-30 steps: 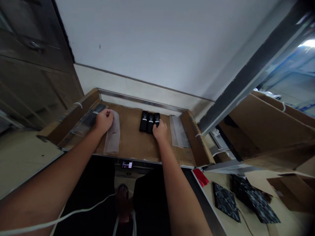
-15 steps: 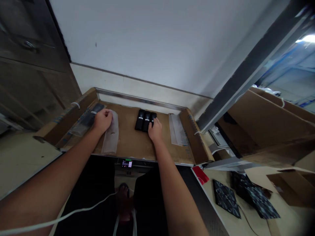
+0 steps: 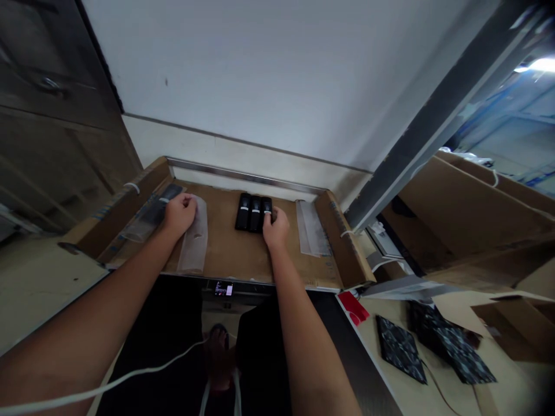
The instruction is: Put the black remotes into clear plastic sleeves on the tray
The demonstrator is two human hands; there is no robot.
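Note:
My left hand [image 3: 179, 212] is closed in a pinch at the upper end of a frosted plastic bag [image 3: 193, 245], which lies flat on the cardboard-lined tray [image 3: 236, 260]. To its left, a dark object in a clear plastic bag [image 3: 151, 215] rests along the tray's side. Three black oblong devices with white labels [image 3: 244, 216] lie side by side near the tray's middle. Around the rightmost black device [image 3: 265, 205] my right hand [image 3: 276, 228] is closed, thumb and fingers at its lower end; part of that device is hidden.
More flat plastic bags [image 3: 313, 228] lie at the tray's right side, by the raised cardboard wall [image 3: 342, 240]. A large cardboard box [image 3: 481, 219] stands to the right. Below it are dark patterned panels [image 3: 401, 349] and a red piece [image 3: 353, 306]. A white cable [image 3: 143, 370] crosses my lap.
My right hand has shifted slightly, its fingers now farther around the right side of the rightmost black device. My left hand stays on the frosted bag. The view has moved a little.

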